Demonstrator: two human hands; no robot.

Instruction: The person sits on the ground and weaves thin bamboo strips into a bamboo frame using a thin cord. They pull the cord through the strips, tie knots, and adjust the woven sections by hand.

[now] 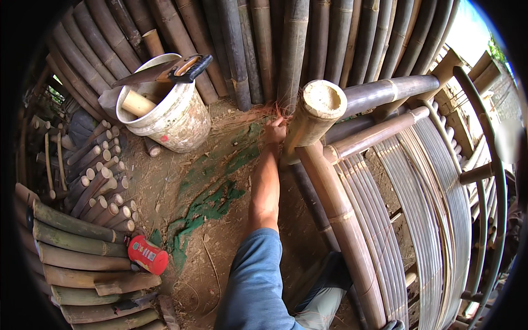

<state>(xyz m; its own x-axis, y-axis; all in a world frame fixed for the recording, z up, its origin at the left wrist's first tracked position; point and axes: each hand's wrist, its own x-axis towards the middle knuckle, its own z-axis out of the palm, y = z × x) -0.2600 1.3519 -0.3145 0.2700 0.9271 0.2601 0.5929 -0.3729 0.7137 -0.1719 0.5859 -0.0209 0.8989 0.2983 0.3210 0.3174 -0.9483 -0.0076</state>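
My left arm, in a blue sleeve, reaches far forward across the dirt floor. At its end my left hand point(275, 131) is closed at a loose heap of thin reddish strands point(278, 111), at the foot of the upright bamboo poles. Just right of the hand stands the thick bamboo post point(323, 104) of a bamboo bench frame point(344, 212). Narrow slats point(423, 187) run lengthwise over the frame, with thin reddish strands across some of them. A small dark grey shape at the lower right edge may be my right hand; its fingers cannot be made out.
A dirty white bucket point(192, 124) holds a bamboo piece, with a handsaw point(165, 71) lying across its rim. Cut bamboo pieces point(102, 187) are stacked at left, near a red container point(147, 254). Torn green cloth point(206, 206) lies on the floor. Bamboo poles point(291, 49) line the back.
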